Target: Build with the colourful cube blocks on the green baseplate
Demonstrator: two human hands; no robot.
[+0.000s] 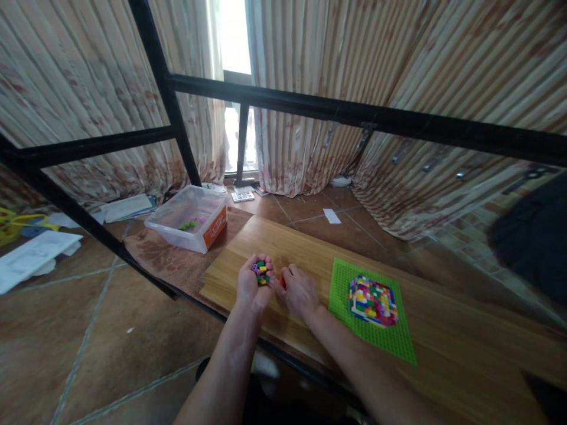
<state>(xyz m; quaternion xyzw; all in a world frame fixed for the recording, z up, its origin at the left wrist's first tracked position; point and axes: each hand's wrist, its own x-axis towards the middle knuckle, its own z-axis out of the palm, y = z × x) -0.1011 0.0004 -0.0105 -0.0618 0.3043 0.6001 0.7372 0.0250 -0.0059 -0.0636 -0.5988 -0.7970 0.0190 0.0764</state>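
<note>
My left hand (249,287) is cupped palm up over the wooden board and holds several small toy building bricks (261,269) in green, yellow and purple. Close beside it, my right hand (301,290) has its fingers bent around a red toy brick (282,281), partly hidden by them. To the right of that hand a green studded baseplate (341,283) lies on the board. On the plate stands a block built of many-coloured bricks (372,301), white at its lower edge.
A clear plastic box (177,236) with some green and pink bricks stands on a brown cloth (146,251) left of the wooden board (266,236). A black metal frame (283,103) crosses in front of the curtains. Papers (332,216) lie on the tiled floor.
</note>
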